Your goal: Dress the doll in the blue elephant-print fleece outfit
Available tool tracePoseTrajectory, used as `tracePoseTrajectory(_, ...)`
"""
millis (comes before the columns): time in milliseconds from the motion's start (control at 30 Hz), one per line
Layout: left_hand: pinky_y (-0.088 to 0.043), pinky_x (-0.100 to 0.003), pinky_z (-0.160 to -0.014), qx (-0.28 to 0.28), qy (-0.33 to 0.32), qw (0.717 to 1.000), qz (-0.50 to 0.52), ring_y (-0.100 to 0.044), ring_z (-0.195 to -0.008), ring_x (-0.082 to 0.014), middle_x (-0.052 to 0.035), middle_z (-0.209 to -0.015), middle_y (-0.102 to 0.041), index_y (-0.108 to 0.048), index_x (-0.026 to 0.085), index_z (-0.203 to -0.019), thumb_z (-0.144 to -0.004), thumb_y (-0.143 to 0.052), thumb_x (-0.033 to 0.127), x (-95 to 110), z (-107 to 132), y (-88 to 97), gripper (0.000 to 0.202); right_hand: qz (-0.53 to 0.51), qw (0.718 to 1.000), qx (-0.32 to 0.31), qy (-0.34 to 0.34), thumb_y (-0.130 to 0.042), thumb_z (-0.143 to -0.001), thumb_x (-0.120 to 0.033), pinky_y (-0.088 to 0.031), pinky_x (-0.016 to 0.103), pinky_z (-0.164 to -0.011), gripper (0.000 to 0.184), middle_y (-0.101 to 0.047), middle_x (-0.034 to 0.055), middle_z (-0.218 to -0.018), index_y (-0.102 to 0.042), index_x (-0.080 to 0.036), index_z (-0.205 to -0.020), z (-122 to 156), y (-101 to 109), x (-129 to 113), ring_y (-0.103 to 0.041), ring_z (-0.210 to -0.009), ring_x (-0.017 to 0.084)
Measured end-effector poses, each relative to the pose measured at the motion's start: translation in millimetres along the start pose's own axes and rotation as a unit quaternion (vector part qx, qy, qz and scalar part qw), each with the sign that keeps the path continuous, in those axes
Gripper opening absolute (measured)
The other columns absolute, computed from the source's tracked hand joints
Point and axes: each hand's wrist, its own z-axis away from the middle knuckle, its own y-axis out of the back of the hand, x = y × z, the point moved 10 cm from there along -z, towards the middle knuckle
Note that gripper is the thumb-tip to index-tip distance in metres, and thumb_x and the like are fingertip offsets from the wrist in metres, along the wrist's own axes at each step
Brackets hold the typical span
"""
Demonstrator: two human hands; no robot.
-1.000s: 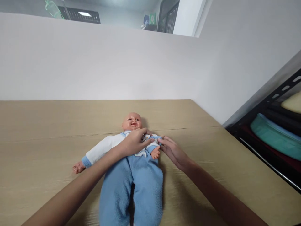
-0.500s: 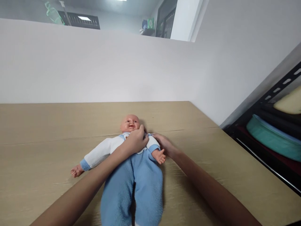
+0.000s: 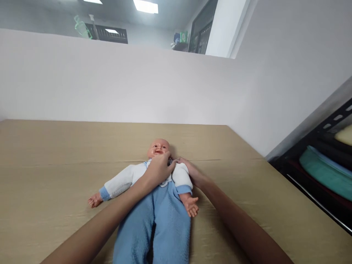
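Note:
A baby doll in a white and blue fleece outfit lies on its back on the wooden table, head toward the wall. Across its chest reaches my left hand, fingers curled at the collar beside the neck and closed on the outfit there. My right hand is at the doll's shoulder on the right, behind the white sleeve, its fingertips pinching the cloth close to my left fingers. What exactly lies between the fingertips is hidden. The doll's other arm stretches out to the left.
A white wall rises behind the table, with a window above it. At right stands a black metal rack holding a teal folded item and a pale yellow one.
The doll's arm on the right has swung down, its hand now pointing lower. My hands stay at the collar and shoulder. The view has tilted slightly up and left.

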Motion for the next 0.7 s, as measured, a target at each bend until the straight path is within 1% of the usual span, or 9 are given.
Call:
tracePoseTrajectory(133,-0.050,-0.033,-0.072,0.001,-0.004,1.000,-0.023,-0.077,-0.090,-0.0279,-0.0109,-0.095,-0.081,-0.071,0.018,-0.106,-0.099,-0.060,0.021,0,6,3.6,0.013,0.005,1.000,-0.008,-0.009,-0.074,-0.079,-0.065,-0.058,0.034,-0.079,0.062,-0.074,0.0034,-0.102,-0.057,-0.023,-0.120,33,4,-7,-0.070,-0.091,0.022)
tracePoseTrajectory(200,-0.050,-0.034,-0.074,-0.003,-0.008,0.999,-0.044,-0.076,-0.092,-0.0288,-0.0109,-0.096,-0.081,-0.070,0.019,-0.105,-0.097,-0.060,0.017,0,8,5.7,0.013,0.099,0.994,-0.048,-0.001,-0.086,-0.073,-0.054,-0.058,0.038,-0.086,0.080,-0.075,0.0076,-0.119,-0.053,-0.024,-0.141,53,11,-19,-0.070,-0.101,0.026)
tracePoseTrajectory(267,-0.051,-0.036,-0.077,-0.004,-0.005,0.998,-0.070,-0.075,-0.099,-0.0320,-0.0131,-0.100,-0.080,-0.069,0.019,-0.107,-0.093,-0.060,0.011,-1,10,9.1,0.018,0.234,0.967,-0.101,0.012,-0.091,-0.069,-0.039,-0.058,0.041,-0.086,0.092,-0.077,0.0080,-0.117,-0.051,-0.027,-0.151,69,24,-34,-0.072,-0.098,0.028)
tracePoseTrajectory(367,-0.052,-0.040,-0.078,0.000,0.005,0.995,-0.102,-0.072,-0.105,-0.0358,-0.0156,-0.106,-0.079,-0.066,0.019,-0.111,-0.091,-0.058,0.010,-4,11,14.8,0.023,0.341,0.929,-0.141,0.003,-0.078,-0.079,-0.030,-0.056,0.039,-0.075,0.066,-0.082,0.0047,-0.096,-0.065,-0.032,-0.143,72,55,-52,-0.072,-0.077,0.027)
tracePoseTrajectory(433,-0.053,-0.042,-0.081,0.001,0.007,0.993,-0.115,-0.071,-0.107,-0.0360,-0.0159,-0.107,-0.078,-0.064,0.020,-0.113,-0.094,-0.057,0.013,-4,13,17.3,0.021,0.391,0.908,-0.147,0.023,-0.076,-0.081,-0.030,-0.056,0.041,-0.079,0.056,-0.083,0.0048,-0.108,-0.071,-0.034,-0.136,64,69,-63,-0.075,-0.088,0.032)
tracePoseTrajectory(500,-0.053,-0.046,-0.094,0.011,-0.006,0.991,-0.131,-0.066,-0.119,-0.0374,-0.0183,-0.115,-0.076,-0.063,0.019,-0.115,-0.098,-0.057,0.018,2,17,20.9,0.019,0.420,0.893,-0.156,0.041,-0.077,-0.083,-0.036,-0.055,0.045,-0.090,0.056,-0.080,0.0043,-0.125,-0.070,-0.037,-0.139,57,71,-67,-0.074,-0.106,0.037)
tracePoseTrajectory(600,-0.046,-0.058,-0.109,0.046,-0.060,0.986,-0.149,-0.053,-0.135,-0.0427,-0.0224,-0.133,-0.067,-0.062,0.016,-0.121,-0.102,-0.058,0.031,22,30,29.8,0.025,0.399,0.904,-0.143,0.054,-0.080,-0.083,-0.048,-0.052,0.050,-0.103,0.061,-0.074,0.0059,-0.138,-0.068,-0.036,-0.142,55,71,-65,-0.068,-0.122,0.038)
tracePoseTrajectory(633,-0.044,-0.060,-0.112,0.052,-0.085,0.985,-0.139,-0.051,-0.136,-0.0434,-0.0226,-0.137,-0.064,-0.062,0.015,-0.124,-0.102,-0.059,0.036,32,36,31.4,0.031,0.371,0.918,-0.134,0.049,-0.081,-0.083,-0.051,-0.053,0.048,-0.102,0.061,-0.074,0.0065,-0.138,-0.069,-0.034,-0.140,57,73,-64,-0.069,-0.118,0.036)
tracePoseTrajectory(700,-0.042,-0.061,-0.116,0.038,-0.137,0.986,-0.089,-0.050,-0.136,-0.0422,-0.0211,-0.144,-0.059,-0.058,0.016,-0.135,-0.097,-0.068,0.043,50,44,28.6,0.047,0.291,0.948,-0.126,0.007,-0.080,-0.084,-0.055,-0.059,0.042,-0.087,0.063,-0.078,0.0070,-0.126,-0.068,-0.032,-0.141,62,80,-55,-0.073,-0.094,0.028)
